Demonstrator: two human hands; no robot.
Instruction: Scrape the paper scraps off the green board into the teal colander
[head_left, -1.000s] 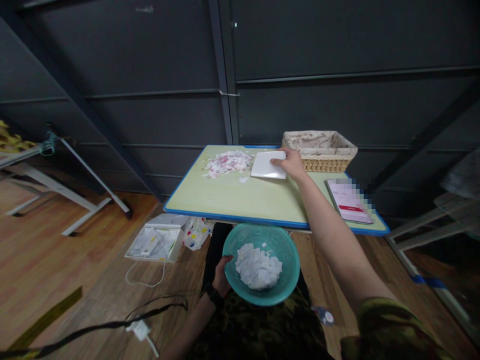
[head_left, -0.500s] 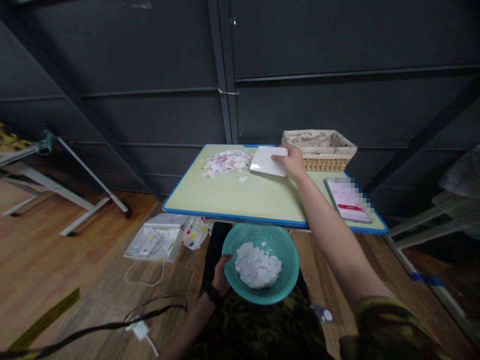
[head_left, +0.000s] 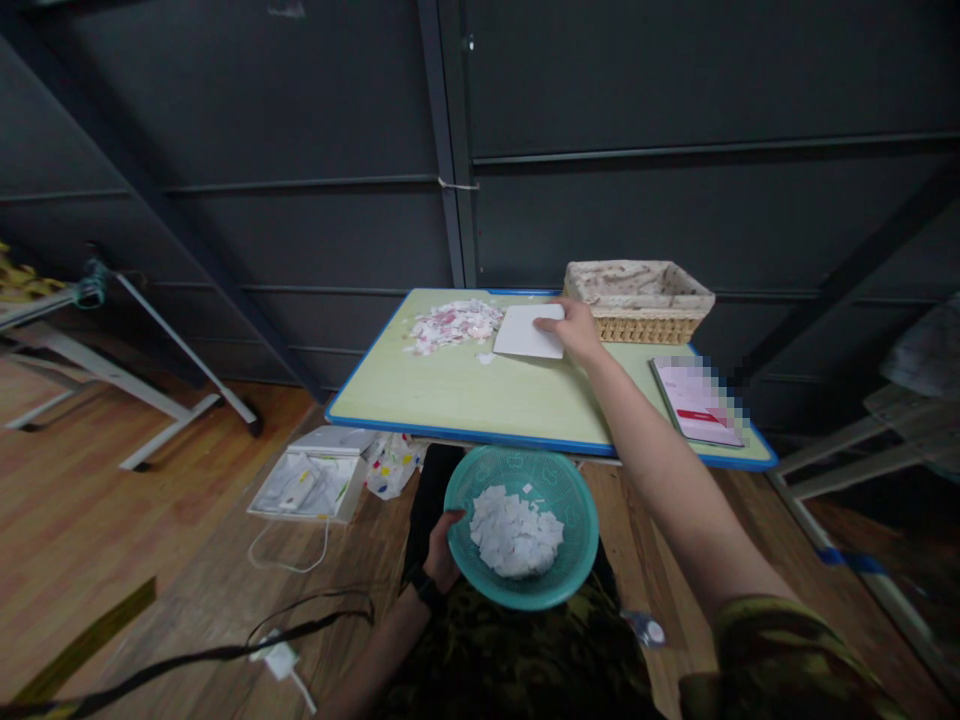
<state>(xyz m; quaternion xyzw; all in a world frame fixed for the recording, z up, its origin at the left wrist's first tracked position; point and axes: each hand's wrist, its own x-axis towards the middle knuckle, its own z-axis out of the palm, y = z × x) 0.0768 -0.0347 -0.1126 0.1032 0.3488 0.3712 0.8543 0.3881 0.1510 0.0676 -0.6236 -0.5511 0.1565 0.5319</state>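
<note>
My left hand (head_left: 444, 552) grips the left rim of a teal plastic colander (head_left: 570, 575), held over my lap below the table's front edge. A heap of small white paper scraps (head_left: 516, 532) lies inside it. Over the yellow-green tabletop (head_left: 450, 395), my right hand (head_left: 576, 328) pinches the right side of a white square card (head_left: 529, 332), thumb on top. The card's lower edge is at or just above the tabletop. Left of it spreads a pile of white and pinkish paper scraps (head_left: 456, 325), with a small stray bit beside the card's lower left corner.
A cloth-lined wicker basket (head_left: 649, 328) stands at the table's back right. A tablet (head_left: 694, 400) with a partly blurred screen lies at the right edge. On the floor at left are an open white box (head_left: 307, 485), a plastic bag (head_left: 391, 465) and dark cables (head_left: 225, 650).
My right hand has moved slightly left and towards me with the white card, whose tilt has changed and no longer shows a shine. My left hand and the colander have stayed put.
</note>
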